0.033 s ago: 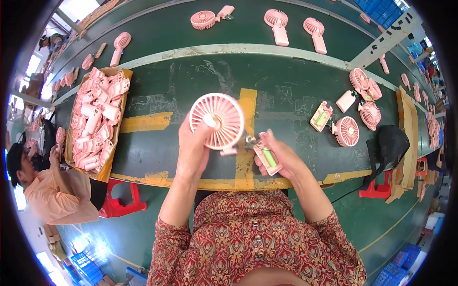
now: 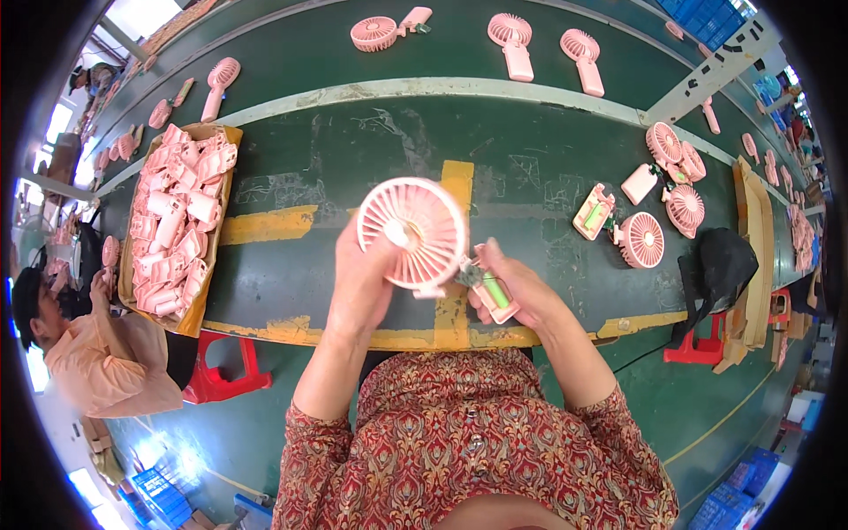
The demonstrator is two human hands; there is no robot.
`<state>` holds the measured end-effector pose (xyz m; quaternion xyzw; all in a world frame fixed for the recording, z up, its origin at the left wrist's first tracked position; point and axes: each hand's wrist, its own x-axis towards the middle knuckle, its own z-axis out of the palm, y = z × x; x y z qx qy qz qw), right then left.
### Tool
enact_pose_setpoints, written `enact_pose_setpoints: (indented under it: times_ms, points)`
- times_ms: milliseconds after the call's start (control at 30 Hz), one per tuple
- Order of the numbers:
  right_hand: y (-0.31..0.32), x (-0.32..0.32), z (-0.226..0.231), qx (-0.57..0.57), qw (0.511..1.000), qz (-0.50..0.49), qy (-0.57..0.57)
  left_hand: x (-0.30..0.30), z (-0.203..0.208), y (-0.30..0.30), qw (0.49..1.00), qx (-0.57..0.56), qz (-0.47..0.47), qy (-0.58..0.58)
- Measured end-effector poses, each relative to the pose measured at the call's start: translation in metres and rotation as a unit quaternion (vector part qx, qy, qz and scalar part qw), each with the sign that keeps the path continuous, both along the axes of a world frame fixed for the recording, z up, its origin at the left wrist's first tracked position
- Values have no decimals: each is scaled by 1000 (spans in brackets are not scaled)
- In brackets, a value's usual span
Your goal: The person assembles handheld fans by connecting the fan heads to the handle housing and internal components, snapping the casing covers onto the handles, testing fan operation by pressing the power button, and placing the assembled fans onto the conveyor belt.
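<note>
My left hand [image 2: 358, 283] grips a round pink fan head [image 2: 435, 231] by its side, thumb across the front grille. Between thumb and fingers of my right hand [image 2: 526, 290] is an opened pink handle shell [image 2: 501, 311] with a green battery [image 2: 495, 291] inside. A small dark circuit board with wires [image 2: 472, 276] sits at the shell's upper end, close to the fan head's lower edge. Both pieces are held above the near edge of the green table [image 2: 371, 150]; my fingers partly hide the shell.
On the left stands a cardboard box [image 2: 208, 287] heaped with pink plastic shells [image 2: 168, 225]. Several fan heads [image 2: 639, 240] and opened handles [image 2: 594, 212] lie at right, near a black bag [image 2: 726, 265]. Beyond a pale rail [image 2: 415, 87], more fans [image 2: 511, 44] lie. A co-worker [image 2: 97, 353] sits at left.
The fan head has shifted a little right and down with my left hand, closer to the handle shell. My right hand still holds the shell in nearly the same place.
</note>
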<state>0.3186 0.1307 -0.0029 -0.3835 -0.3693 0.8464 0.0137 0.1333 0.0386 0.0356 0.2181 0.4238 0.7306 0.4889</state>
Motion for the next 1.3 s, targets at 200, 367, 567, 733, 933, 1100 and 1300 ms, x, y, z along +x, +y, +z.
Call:
enact_pose_setpoints:
  times_ms: [200, 367, 567, 733, 933, 1100, 1300]
  points:
    - [-17, -9, 0, 74, 994, 71, 40, 20, 8, 2, 998, -37, -4, 47]
    - [-31, -11, 9, 49, 997, 21, 54, 20, -10, 6, 993, -75, 63, 68]
    - [-45, -10, -1, 95, 986, -36, 129, 30, -23, 8, 988, -97, 89, 77]
    - [-44, -11, -3, 127, 988, -9, 90, 29, -29, 8, 990, -104, 77, 61]
    - [-43, -11, -12, 227, 968, -37, 100, 24, -32, 7, 977, -105, 72, 172]
    - [-36, -15, -20, 203, 976, -76, 14, 34, -17, -10, 838, -127, 51, 528]
    - [-30, -20, -28, 376, 925, -18, -39, 41, -25, -8, 891, -143, -33, 430]
